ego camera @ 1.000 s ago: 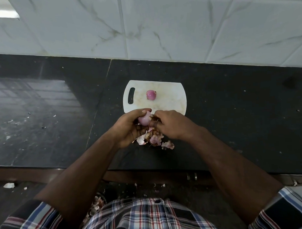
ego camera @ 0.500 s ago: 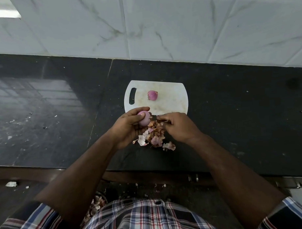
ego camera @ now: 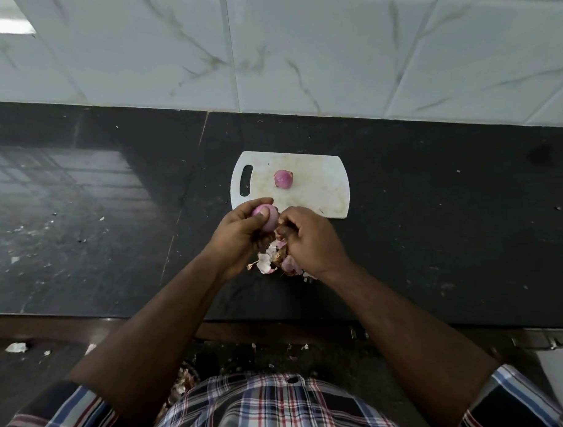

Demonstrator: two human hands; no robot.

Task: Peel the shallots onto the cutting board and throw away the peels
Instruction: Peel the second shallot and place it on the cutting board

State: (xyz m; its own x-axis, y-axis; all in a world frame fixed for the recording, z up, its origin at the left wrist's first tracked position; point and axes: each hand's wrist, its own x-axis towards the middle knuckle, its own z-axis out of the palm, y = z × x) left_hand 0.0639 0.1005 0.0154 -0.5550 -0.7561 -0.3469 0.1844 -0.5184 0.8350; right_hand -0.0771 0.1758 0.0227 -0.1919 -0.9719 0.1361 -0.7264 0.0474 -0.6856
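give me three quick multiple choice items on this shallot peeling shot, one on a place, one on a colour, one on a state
1. Where does the pile of peels lie?
A. on the cutting board
B. on the dark counter in front of the board
C. on the floor

2. What colour is the cutting board?
A. white
B. green
C. black

3. What is the left hand doing?
A. resting flat on the counter
B. hanging empty
C. gripping a shallot

Answers:
1 B, the peels sit on the black counter below the board's near edge.
2 A, the board is white, with one peeled shallot on it.
3 C, its fingers curl round the pink shallot in hand while the right hand works beside it.
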